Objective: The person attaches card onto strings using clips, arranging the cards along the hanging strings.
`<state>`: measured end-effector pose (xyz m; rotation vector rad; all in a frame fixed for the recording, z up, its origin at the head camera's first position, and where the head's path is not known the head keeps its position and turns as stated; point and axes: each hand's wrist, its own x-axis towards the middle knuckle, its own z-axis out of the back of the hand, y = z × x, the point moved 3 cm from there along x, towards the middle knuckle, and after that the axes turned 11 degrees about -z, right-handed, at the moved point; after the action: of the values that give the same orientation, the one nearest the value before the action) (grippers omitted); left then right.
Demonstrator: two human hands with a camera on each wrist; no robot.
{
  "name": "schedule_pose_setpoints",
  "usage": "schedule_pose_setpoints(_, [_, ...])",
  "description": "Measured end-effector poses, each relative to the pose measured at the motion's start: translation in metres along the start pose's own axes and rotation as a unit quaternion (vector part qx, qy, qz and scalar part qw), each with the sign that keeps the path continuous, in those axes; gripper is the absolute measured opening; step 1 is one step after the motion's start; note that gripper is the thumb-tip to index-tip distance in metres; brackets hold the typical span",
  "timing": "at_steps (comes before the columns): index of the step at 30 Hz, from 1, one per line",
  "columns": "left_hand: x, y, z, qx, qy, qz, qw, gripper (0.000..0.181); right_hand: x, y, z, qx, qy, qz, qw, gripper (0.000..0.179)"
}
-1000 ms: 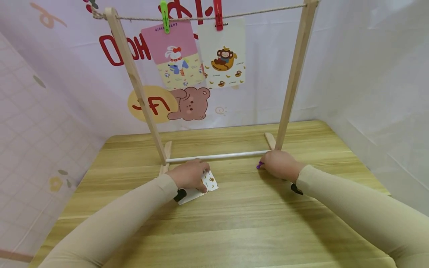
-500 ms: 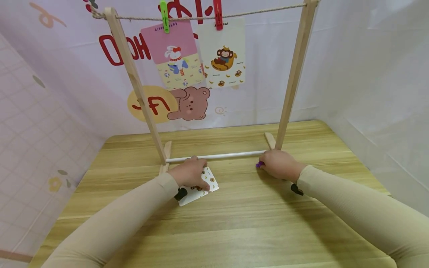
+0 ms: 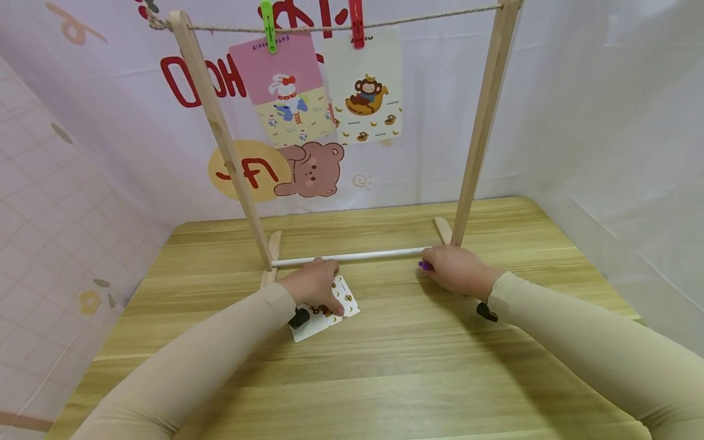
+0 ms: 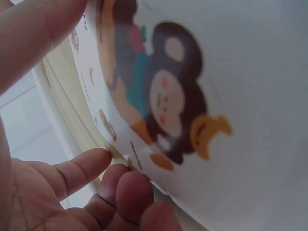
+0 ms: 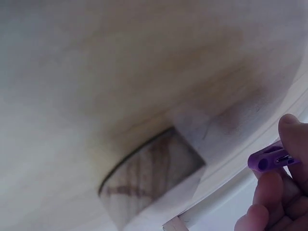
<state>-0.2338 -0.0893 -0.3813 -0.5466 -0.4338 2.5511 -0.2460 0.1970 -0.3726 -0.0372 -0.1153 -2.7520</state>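
My left hand point(image 3: 313, 286) holds a white card point(image 3: 348, 298) with a monkey-and-banana print, low over the left side of the table. In the left wrist view, the thumb and fingers are at opposite edges of the card point(image 4: 250, 82), its printed face toward the camera. Over at the foot of the right post, my right hand point(image 3: 458, 269) pinches a small purple clothespin point(image 3: 425, 266). The right wrist view shows this clothespin point(image 5: 269, 160) between thumb and index finger, its outer end sticking out. The rest of it is hidden by the hand.
A wooden rack stands at the back, with a left post point(image 3: 225, 140), a right post point(image 3: 484, 131) and a white bottom rod point(image 3: 357, 256). From its rope point(image 3: 434, 19) hang a pink-and-yellow rabbit card point(image 3: 286, 88) under a green clothespin point(image 3: 269, 27) and a monkey card point(image 3: 365, 91) under a red one.
My left hand has shifted slightly, and more of the card's print shows beneath it. In my right fingers the purple clothespin has turned a little and moved slightly up and left.
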Motion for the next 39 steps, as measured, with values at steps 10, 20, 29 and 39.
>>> schedule_pose_setpoints(10, [0.004, 0.004, -0.002, -0.003, 0.002, -0.004, 1.0, 0.098, -0.001, -0.003, -0.003, 0.03, -0.013, 0.001, 0.9995, 0.02])
schedule_pose_setpoints(20, [0.003, 0.006, -0.001, -0.038, 0.01, -0.008, 0.9992, 0.078, -0.003, -0.004, -0.003, 0.03, -0.017, 0.018, 0.9992, 0.024])
schedule_pose_setpoints(29, [-0.001, 0.003, 0.007, -0.065, -0.018, -0.024, 0.9974, 0.035, 0.0, -0.003, 0.002, 0.06, -0.006, 0.013, 0.9981, 0.012])
schedule_pose_setpoints(39, [0.003, 0.001, 0.019, -0.013, -0.052, -0.028, 0.9981, 0.021, -0.001, 0.0, 0.012, 0.103, 0.022, -0.012, 0.9944, 0.017])
